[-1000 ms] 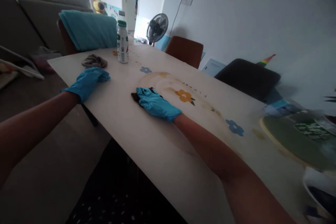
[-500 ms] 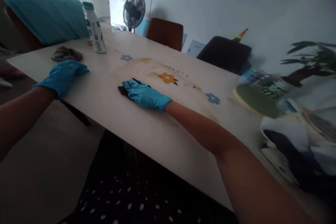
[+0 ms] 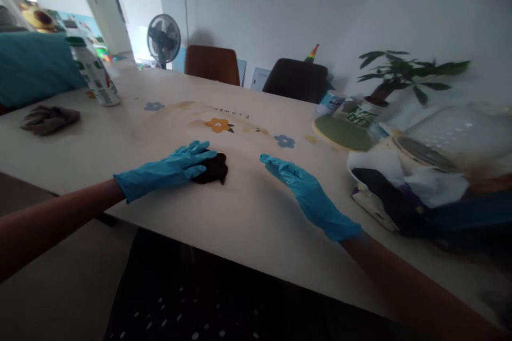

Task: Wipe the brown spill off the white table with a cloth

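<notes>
Both hands wear blue gloves. My left hand (image 3: 176,168) rests with spread fingers on a dark cloth (image 3: 216,168) that lies on the white table (image 3: 240,213). Right of the cloth, my right hand (image 3: 306,192) hovers over the tabletop, fingers extended and nothing in them. Orange (image 3: 218,125) and blue (image 3: 284,141) printed flowers show beyond the hands, with brownish smears around them. A crumpled grey-brown cloth (image 3: 50,119) lies at the left.
A white bottle with a green cap (image 3: 95,75) stands at the back left. On the right are a green round mat (image 3: 342,133), a potted plant (image 3: 366,112) and a pile of cloths (image 3: 400,186). Chairs (image 3: 212,64) and a fan (image 3: 164,40) stand behind.
My left hand has moved right onto the dark cloth. My right hand has let go of it and lifted away to the right. The view has turned to the right.
</notes>
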Demonstrator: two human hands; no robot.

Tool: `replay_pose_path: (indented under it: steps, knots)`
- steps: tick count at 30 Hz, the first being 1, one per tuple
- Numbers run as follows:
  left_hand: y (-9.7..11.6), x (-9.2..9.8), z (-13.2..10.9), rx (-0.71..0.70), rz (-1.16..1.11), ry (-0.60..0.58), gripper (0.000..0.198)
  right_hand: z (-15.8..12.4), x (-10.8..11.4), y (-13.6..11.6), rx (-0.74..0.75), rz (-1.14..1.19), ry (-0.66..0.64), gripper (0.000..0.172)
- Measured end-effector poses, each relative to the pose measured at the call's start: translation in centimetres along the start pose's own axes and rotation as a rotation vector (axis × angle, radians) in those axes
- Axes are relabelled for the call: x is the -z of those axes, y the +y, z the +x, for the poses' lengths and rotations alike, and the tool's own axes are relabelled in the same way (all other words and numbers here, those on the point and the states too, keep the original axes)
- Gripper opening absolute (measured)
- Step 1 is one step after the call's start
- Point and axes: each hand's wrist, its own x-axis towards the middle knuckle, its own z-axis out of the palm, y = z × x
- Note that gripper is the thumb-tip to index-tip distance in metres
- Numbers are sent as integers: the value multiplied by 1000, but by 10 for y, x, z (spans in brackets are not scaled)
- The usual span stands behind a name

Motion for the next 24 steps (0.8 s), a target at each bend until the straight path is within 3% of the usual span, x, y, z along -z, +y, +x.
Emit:
replay_pose_path:
  steps: [5,9,12,18,24]
  knots:
    - [29,-22,35,-117,22,-179,98,-47,19,20,-85,85,185,70]
    - [74,-44,63,-295,30,-332,97,-52,27,34,-68,152,321,68]
    - [104,-55,93,-342,54,-376,97,-51,32,37,-52,168,359,69]
    - [130,-54,167,-282,132,-262,92,-65,32,23,-61,156,377,60]
    - [117,-38,268,-278,200,-64,85,-70,30,12,-75,117,408,64]
